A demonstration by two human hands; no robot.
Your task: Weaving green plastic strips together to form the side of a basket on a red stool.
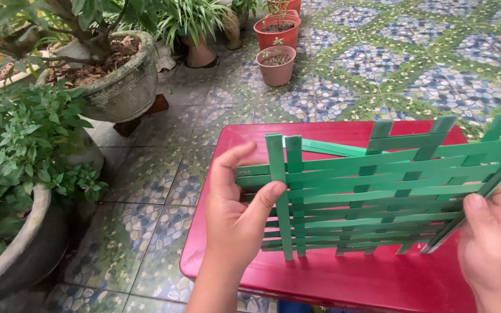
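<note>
Woven mat (pixel 372 191) held above the desk (pixel 343 278) between left hand (pixel 233 223) at its left edge and right hand (pixel 497 243) at its right, planters (pixel 120 87) left, small pots (pixel 276 64) behind on the floor (pixel 378 64).

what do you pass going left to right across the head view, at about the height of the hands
leafy green plant in a grey pot → patterned floor tiles → left hand → woven panel of green strips, held above the red table → right hand
</note>
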